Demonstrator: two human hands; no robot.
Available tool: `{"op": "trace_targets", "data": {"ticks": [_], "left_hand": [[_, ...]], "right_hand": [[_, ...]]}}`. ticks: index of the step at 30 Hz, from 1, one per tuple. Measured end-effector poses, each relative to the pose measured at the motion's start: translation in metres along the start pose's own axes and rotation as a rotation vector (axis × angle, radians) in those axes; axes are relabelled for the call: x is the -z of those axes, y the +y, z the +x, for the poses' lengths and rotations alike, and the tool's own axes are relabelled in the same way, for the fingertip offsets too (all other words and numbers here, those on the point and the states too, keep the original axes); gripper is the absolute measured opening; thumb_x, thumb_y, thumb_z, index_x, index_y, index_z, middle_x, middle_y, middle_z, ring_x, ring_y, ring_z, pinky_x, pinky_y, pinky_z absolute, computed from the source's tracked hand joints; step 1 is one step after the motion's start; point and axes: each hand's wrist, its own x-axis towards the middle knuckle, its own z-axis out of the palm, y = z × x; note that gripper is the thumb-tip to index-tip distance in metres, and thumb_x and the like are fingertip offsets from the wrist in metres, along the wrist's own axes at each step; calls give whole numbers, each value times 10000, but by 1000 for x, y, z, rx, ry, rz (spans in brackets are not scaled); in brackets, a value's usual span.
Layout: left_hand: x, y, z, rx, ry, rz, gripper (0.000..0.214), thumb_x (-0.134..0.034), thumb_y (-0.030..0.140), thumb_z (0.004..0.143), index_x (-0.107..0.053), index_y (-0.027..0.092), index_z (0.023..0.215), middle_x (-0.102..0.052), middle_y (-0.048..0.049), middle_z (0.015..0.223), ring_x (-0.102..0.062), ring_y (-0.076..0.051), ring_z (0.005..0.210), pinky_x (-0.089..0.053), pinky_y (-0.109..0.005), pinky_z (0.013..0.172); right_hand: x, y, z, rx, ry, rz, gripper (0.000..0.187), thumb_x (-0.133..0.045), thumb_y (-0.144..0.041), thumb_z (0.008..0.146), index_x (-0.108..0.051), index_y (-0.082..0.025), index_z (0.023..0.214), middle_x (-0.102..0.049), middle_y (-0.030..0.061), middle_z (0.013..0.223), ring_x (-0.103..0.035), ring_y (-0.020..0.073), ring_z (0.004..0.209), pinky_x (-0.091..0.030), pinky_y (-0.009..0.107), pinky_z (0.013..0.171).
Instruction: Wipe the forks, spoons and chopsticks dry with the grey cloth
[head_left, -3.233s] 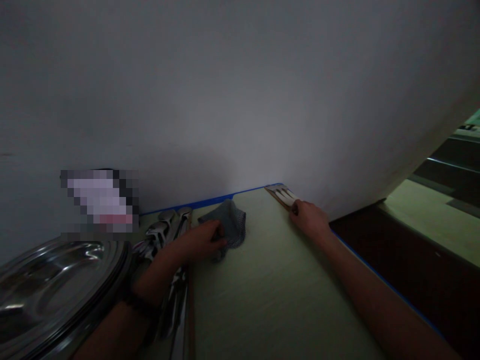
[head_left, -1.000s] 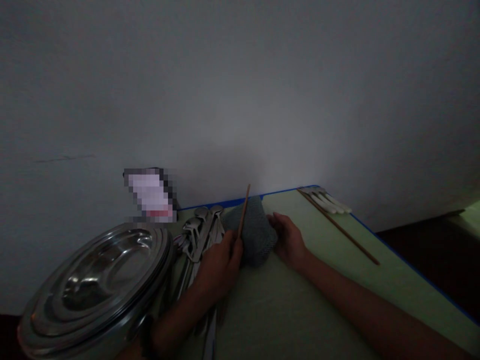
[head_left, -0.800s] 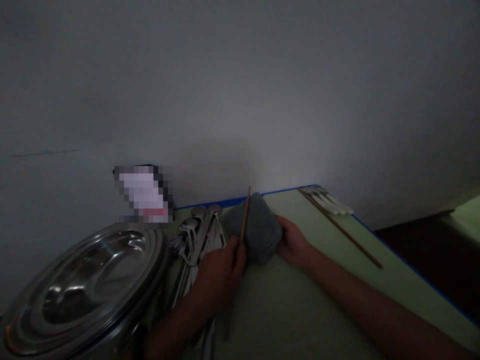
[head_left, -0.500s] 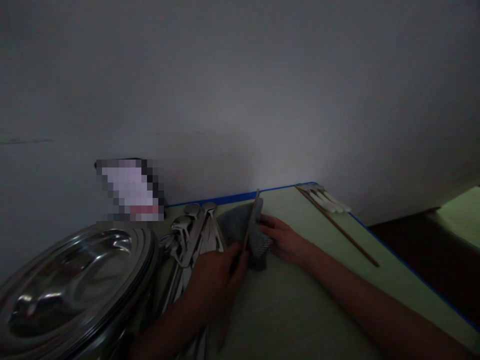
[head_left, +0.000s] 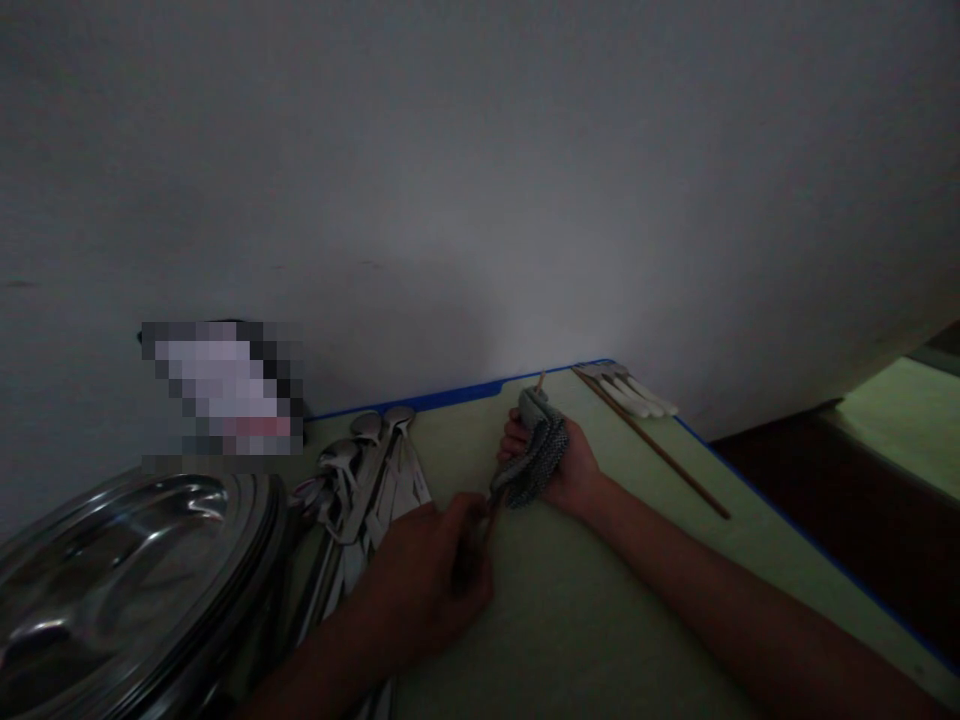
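A thin wooden chopstick [head_left: 541, 381] runs through a folded grey cloth [head_left: 541, 445], its tip showing above the cloth. My right hand [head_left: 574, 465] is closed around the cloth and the chopstick inside it. Below, my left hand [head_left: 442, 555] pinches the lower part of the chopstick; its fingertips are dark and partly hidden. To the left of my left hand lies a pile of metal spoons [head_left: 352, 455] and other long cutlery. Right of my right hand, another chopstick [head_left: 664, 450] lies on the table beside several white-handled forks [head_left: 634, 395].
A stack of shiny divided metal plates [head_left: 142, 570] stands at the front left. Behind it a blurred-out phone-like device [head_left: 225, 385] leans against the grey wall [head_left: 480, 180]. The pale green table [head_left: 585, 620] has a blue edge. Another pale surface [head_left: 907, 420] is at far right.
The cloth, spread beside the chopstick before, is now wrapped around it. My right hand has closed over the cloth. The view has shifted slightly to the right.
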Motion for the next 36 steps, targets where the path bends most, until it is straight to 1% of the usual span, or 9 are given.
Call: {"op": "trace_targets", "data": {"ticks": [3,8,11,15,18,23,25,31,36], "left_hand": [[-2,0,-1,-99,9,-15,392,-452,184,776,-414,242,1162,-633,-21,834,-559,-189,735,-412,-313,666],[2,1,-1,-198,-22,-17,247,-386,160,848,-507,243,1047,-632,-27,913,-561,-181,785,-416,-338,743],[2,-2,-1,-191,-16,-49,236,-350,161,876,-522,238,1019,-624,-31,943,-564,-187,822,-428,-335,743],[1,-4,-3,-144,44,-148,230,-326,182,902,-499,241,1041,-620,-21,959,-571,-176,872,-439,-323,773],[3,-2,-4,-111,61,-206,207,-347,216,904,-465,250,1071,-613,-10,973,-573,-169,888,-442,-322,786],[6,1,-5,-176,31,-205,280,-461,246,844,-415,256,1121,-573,-16,1029,-554,-184,908,-444,-347,792],[5,1,-4,-184,20,-187,312,-492,233,819,-413,259,1120,-563,-18,1036,-548,-191,911,-443,-357,790],[0,1,-2,-157,8,-119,333,-490,181,796,-421,258,1113,-572,-25,999,-555,-201,862,-449,-372,744],[-2,1,-1,-148,10,-107,385,-487,153,776,-413,254,1139,-583,-31,1020,-557,-207,884,-446,-374,760]], "right_hand": [[0,-1,-3,-41,-51,123,249,-344,-359,769,-500,-181,689,-396,-40,512,-384,96,446,-407,241,519],[2,-2,-2,-55,-57,212,313,-368,-434,785,-520,-177,691,-432,-39,501,-419,95,447,-408,237,505],[2,-1,-1,-65,-20,178,352,-407,-482,808,-553,-180,701,-516,-27,521,-497,111,491,-450,258,562],[-2,3,0,-133,35,90,304,-422,-394,855,-611,-163,795,-634,9,624,-600,144,621,-476,289,699],[-4,5,0,-150,27,92,282,-425,-358,862,-623,-157,846,-659,20,664,-622,152,676,-472,294,739],[-1,3,0,-147,44,119,297,-390,-353,867,-616,-174,799,-635,8,616,-605,153,638,-473,299,711],[2,1,0,-132,-1,132,313,-378,-371,860,-601,-177,757,-604,3,583,-575,146,589,-470,295,671],[5,-3,-5,-119,-238,184,401,-357,-512,823,-530,-171,700,-415,-44,472,-403,97,453,-418,252,559],[7,-4,-5,-118,-331,166,450,-275,-513,847,-518,-167,693,-345,-57,455,-331,85,420,-378,240,514]]}}
